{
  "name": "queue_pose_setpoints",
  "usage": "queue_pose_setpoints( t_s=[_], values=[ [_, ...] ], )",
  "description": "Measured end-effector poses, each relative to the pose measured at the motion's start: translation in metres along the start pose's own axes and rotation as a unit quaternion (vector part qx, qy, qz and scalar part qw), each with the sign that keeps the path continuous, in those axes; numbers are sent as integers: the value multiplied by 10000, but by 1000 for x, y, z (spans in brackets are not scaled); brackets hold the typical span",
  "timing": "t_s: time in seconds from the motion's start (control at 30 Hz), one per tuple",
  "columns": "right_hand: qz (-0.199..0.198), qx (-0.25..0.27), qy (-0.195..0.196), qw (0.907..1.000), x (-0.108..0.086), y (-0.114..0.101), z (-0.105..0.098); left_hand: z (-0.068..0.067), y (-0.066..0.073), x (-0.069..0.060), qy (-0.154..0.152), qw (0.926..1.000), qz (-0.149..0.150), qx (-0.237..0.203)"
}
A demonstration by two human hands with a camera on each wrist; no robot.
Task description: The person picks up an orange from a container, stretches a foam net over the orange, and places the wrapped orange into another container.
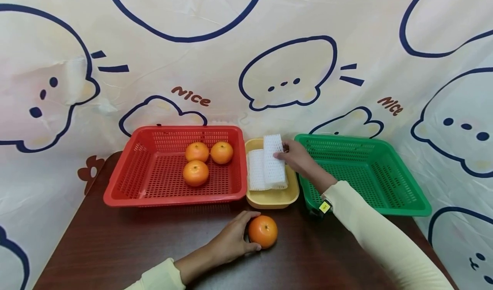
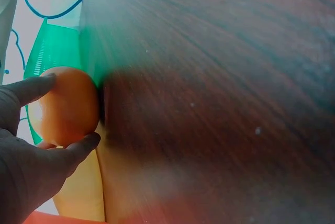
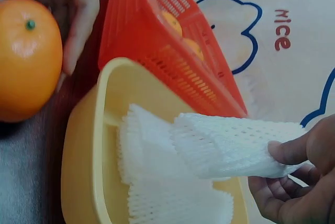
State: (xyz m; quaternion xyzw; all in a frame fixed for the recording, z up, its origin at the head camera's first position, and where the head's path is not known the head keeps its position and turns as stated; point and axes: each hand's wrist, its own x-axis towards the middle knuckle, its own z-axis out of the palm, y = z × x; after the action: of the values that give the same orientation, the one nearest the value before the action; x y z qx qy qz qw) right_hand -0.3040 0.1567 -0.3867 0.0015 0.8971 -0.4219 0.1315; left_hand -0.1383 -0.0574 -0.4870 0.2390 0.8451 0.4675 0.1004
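Your left hand (image 1: 230, 241) grips an orange (image 1: 263, 231) on the table (image 1: 308, 260); your right hand (image 1: 297, 155) pinches a white foam net (image 1: 274, 161) over a yellow tub (image 1: 271, 199) holding more netting (image 1: 256, 170).

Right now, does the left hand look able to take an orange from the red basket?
Probably not: the left hand grips another orange on the table. Once free, it could likely reach into the open-topped red basket.
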Motion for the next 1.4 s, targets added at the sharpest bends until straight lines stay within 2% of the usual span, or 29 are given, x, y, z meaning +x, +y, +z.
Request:
queue_pose_setpoints(
  t_s=[0.33,0.63,0.7,0.77,0.83,0.87,0.93,1.0,1.03,1.07,1.13,1.27,1.33,1.4],
  values=[
    [-92,152,-20,9998,-16,-15,-6,-2,-1,1,-34,10000,-46,50],
    [-350,200,1,9992,-32,-24,-10,-7,-1,1,-130,9998,-145,63],
    [-363,236,-3,9991,-35,-25,-10,-8,2,-1,-68,9997,-151,159],
    [-382,269,-5,9989,-38,-26,-11,-11,7,-4,90,9986,-74,507],
    [-372,277,2,9989,-41,-28,-11,-14,15,-9,349,9932,103,1109],
    [-370,287,3,9989,-43,-29,-12,-16,20,-12,540,9875,244,1459],
    [-401,290,6,9988,-46,-30,-12,-21,30,-15,970,9721,607,2046],
    [-443,305,7,9986,-50,-32,-13,-29,40,-16,1453,9572,990,2299],
    [-477,315,2,9984,-52,-33,-13,-33,43,-15,1684,9519,1165,2280],
    [-529,314,-6,9981,-54,-33,-14,-38,47,-13,1872,9504,1268,2136],
    [-608,334,-25,9976,-58,-35,-14,-50,54,-7,2106,9550,1255,1666],
    [-769,497,-68,9958,-68,-39,-13,-72,66,10,2345,9688,700,383],
    [-893,594,-108,9942,-73,-41,-12,-80,70,18,2412,9693,470,-126],
    [-1064,690,-172,9918,-78,-43,-9,-86,73,24,2413,9685,391,-470]
  ],
)
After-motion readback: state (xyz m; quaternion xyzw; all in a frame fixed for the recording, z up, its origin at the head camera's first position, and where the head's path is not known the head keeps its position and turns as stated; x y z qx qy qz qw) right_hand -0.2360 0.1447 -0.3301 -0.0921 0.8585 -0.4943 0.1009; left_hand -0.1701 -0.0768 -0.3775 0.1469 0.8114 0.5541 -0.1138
